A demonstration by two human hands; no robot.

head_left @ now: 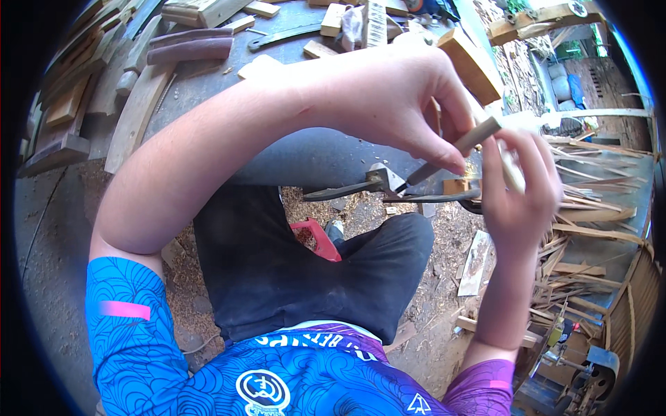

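My left hand (416, 93) reaches across from the left and pinches a slim grey rod (444, 156) between thumb and fingers. The rod slants, its narrow dark tip down toward a metal tool with two dark handles (378, 182), like a spokeshave, at the bench's near edge. I cannot tell whether tip and tool touch. My right hand (524, 180) is raised beside the rod's upper end, fingers bent and blurred, with a pale piece (512, 172) among them. Whether it grips the rod too cannot be made out.
On the grey bench (298, 156) lie a maroon roll (191, 47), a saw blade (284, 36) and a wooden block (472, 66). Boards (66, 111) are stacked at left. Wood strips (590, 215) pile up at right, above a wheeled machine (590, 374). Shavings cover the floor around my legs.
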